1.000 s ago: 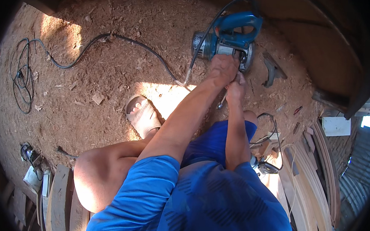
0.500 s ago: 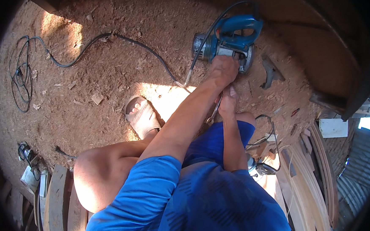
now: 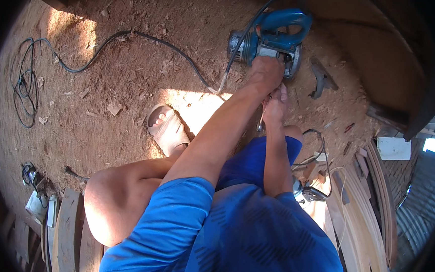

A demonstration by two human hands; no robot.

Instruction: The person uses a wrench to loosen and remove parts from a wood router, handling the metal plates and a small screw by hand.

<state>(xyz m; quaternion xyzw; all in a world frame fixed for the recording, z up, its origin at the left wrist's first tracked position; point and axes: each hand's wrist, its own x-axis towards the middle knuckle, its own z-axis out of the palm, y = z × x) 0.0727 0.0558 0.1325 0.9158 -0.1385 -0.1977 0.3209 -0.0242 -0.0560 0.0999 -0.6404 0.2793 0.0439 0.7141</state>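
A blue circular saw [image 3: 276, 32] lies on the sawdust-covered ground in front of me, its black cord [image 3: 149, 37] trailing off to the left. My left hand [image 3: 265, 73] reaches out and grips the saw at its round blade guard. Just below it, my right hand [image 3: 277, 103] is closed on a small metal wrench [image 3: 261, 123] whose free end hangs down. My two hands nearly touch. I am squatting, with my bare left knee [image 3: 116, 199] low in view and my sandalled foot [image 3: 167, 128] on the ground.
A dark metal part [image 3: 323, 77] lies right of the saw. A coil of black cable [image 3: 24, 87] sits at far left. Another power tool [image 3: 308, 191] lies by my right side. Curved wooden strips [image 3: 372, 205] are stacked at right, planks [image 3: 67, 231] at lower left.
My right hand dipped away from the saw with the wrench, then came back up close under my left hand. My left hand has stayed on the saw.
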